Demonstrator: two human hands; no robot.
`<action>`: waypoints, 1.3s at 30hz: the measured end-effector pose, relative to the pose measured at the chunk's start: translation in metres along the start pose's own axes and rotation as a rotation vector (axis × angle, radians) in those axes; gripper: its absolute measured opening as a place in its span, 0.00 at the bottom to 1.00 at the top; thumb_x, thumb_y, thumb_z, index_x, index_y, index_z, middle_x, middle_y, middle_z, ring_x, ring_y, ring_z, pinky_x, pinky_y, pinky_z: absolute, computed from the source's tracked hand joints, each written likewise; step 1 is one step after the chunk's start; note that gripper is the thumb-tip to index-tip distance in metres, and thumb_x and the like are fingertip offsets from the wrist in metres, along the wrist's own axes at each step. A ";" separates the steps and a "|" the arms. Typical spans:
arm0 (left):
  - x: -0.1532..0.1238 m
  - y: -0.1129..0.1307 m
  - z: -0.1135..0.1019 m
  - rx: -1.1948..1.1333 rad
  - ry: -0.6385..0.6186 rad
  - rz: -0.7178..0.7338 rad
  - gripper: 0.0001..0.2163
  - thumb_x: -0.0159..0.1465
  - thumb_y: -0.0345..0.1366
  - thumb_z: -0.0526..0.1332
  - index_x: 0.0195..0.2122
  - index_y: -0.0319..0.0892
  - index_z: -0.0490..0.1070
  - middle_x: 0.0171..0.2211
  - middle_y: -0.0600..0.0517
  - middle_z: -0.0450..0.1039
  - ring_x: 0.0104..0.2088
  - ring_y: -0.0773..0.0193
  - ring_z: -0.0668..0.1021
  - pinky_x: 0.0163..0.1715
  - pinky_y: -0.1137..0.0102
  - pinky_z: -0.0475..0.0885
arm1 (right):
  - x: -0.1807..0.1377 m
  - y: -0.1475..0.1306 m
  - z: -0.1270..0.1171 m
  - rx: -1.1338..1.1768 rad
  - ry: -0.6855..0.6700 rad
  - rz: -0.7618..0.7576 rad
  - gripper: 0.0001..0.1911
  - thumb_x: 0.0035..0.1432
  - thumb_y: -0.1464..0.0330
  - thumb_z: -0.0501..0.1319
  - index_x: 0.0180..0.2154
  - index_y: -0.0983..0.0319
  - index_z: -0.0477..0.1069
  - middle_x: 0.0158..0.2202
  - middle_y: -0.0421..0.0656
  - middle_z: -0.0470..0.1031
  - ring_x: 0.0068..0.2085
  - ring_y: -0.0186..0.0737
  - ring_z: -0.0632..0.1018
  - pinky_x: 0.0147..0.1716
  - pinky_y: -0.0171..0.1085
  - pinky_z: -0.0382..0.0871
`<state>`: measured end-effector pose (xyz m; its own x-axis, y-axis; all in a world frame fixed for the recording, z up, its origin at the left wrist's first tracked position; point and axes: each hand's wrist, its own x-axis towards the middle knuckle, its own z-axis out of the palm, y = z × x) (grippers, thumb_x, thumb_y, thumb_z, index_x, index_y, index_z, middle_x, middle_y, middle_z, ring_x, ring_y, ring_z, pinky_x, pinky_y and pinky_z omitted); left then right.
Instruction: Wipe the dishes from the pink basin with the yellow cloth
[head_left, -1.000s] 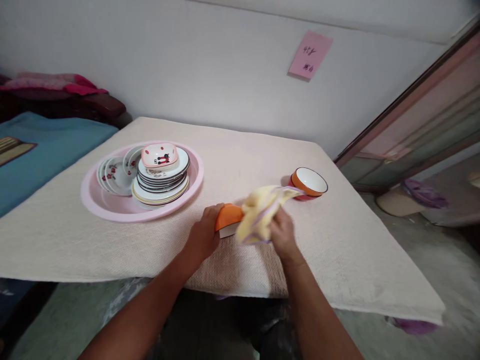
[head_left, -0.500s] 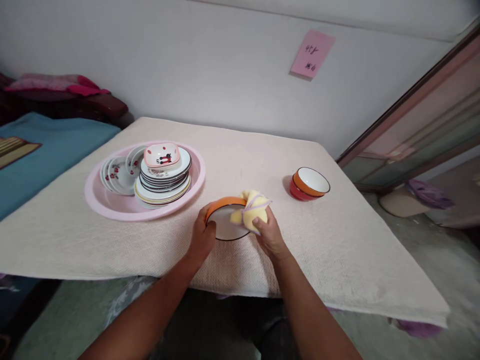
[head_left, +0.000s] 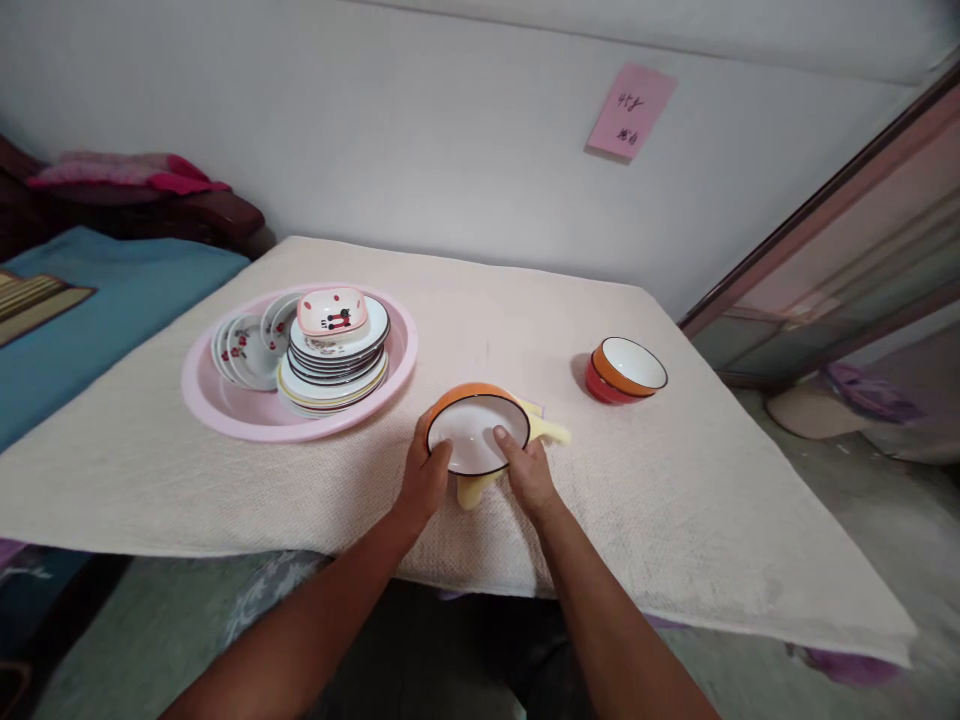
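Note:
An orange bowl (head_left: 475,430) with a white inside is tilted toward me near the table's front edge. My left hand (head_left: 424,478) grips its left rim. My right hand (head_left: 528,473) holds its right rim, thumb on the white inside, with a yellow cloth (head_left: 551,433) pressed under and behind the bowl. Part of the cloth hangs out below the bowl.
A pink basin (head_left: 225,415) at the left holds stacked plates (head_left: 334,360) with a small pink dish on top. Two nested orange and red bowls (head_left: 626,369) stand at the right. The table (head_left: 675,500) wears a cream cloth. A blue bed lies far left.
The bowl has turned from rim-down to facing me. The yellow cloth went from the bowl's outside and rim to beneath it. Both hands shifted slightly right and nearer.

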<state>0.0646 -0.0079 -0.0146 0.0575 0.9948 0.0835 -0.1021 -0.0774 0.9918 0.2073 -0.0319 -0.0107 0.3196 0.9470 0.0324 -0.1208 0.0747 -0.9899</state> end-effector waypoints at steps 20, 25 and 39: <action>0.004 0.000 0.002 -0.090 -0.023 -0.174 0.22 0.59 0.50 0.56 0.46 0.37 0.70 0.40 0.44 0.75 0.40 0.56 0.77 0.38 0.65 0.72 | -0.005 -0.007 0.007 -0.161 0.044 -0.081 0.19 0.50 0.63 0.61 0.44 0.63 0.70 0.43 0.48 0.76 0.43 0.46 0.77 0.45 0.45 0.72; 0.013 0.016 -0.014 0.402 -0.210 0.006 0.22 0.57 0.45 0.60 0.50 0.40 0.67 0.38 0.47 0.72 0.30 0.64 0.74 0.32 0.68 0.70 | 0.009 0.000 -0.015 -0.471 0.194 -0.328 0.17 0.51 0.68 0.56 0.43 0.63 0.73 0.42 0.48 0.77 0.47 0.47 0.75 0.52 0.47 0.65; 0.013 0.012 -0.010 0.191 -0.043 -0.153 0.11 0.63 0.43 0.51 0.35 0.41 0.65 0.18 0.55 0.66 0.17 0.66 0.70 0.19 0.71 0.65 | -0.009 0.006 0.024 -0.063 0.083 -0.053 0.22 0.51 0.62 0.62 0.48 0.62 0.69 0.42 0.48 0.76 0.45 0.48 0.75 0.48 0.48 0.69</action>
<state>0.0539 0.0051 -0.0030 0.1007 0.9926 -0.0686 0.1003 0.0585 0.9932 0.1812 -0.0320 -0.0140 0.4008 0.9130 0.0758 -0.0428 0.1013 -0.9939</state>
